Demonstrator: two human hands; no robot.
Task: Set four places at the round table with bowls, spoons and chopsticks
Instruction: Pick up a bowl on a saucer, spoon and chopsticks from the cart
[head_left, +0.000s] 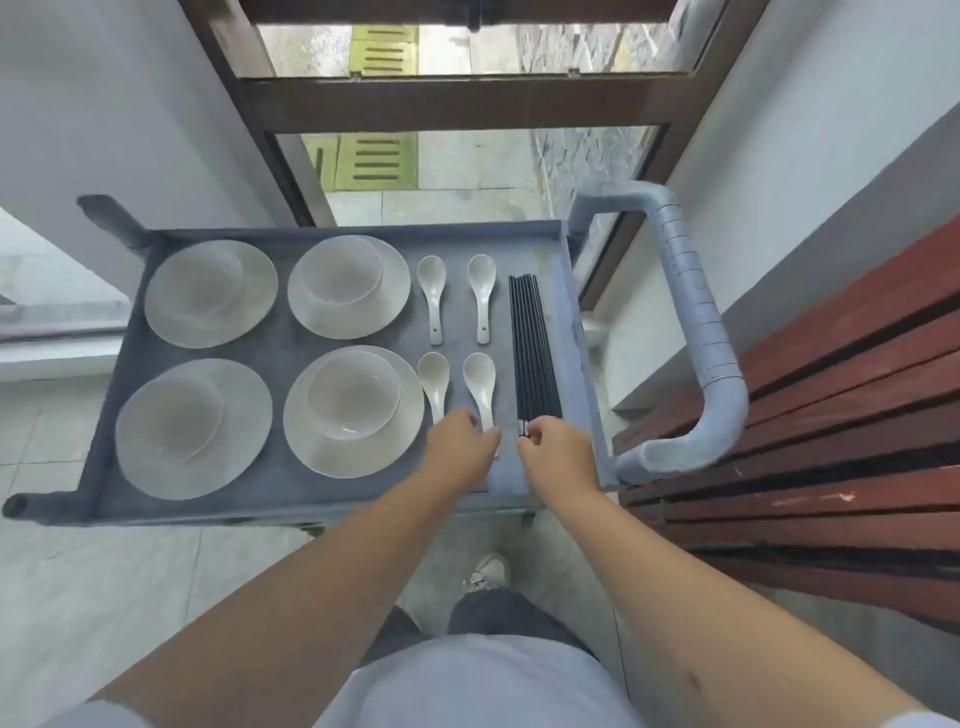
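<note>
Head view: your grey cart tray (332, 501) carries four white ceramic bowls (353, 397) on four plates (210, 293), four white spoons (431, 296), and a black chopstick bundle (535, 348); your left hand (462, 441) grasps the near spoons, your right hand (558, 447) pinches the chopsticks' near ends.

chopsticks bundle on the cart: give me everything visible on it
The chopsticks are a bundle of thin black sticks, count unclear, lying flat and side by side on the grey cart tray, right of the white spoons. They run lengthwise away from the person. The right hand pinches their near ends.
</note>
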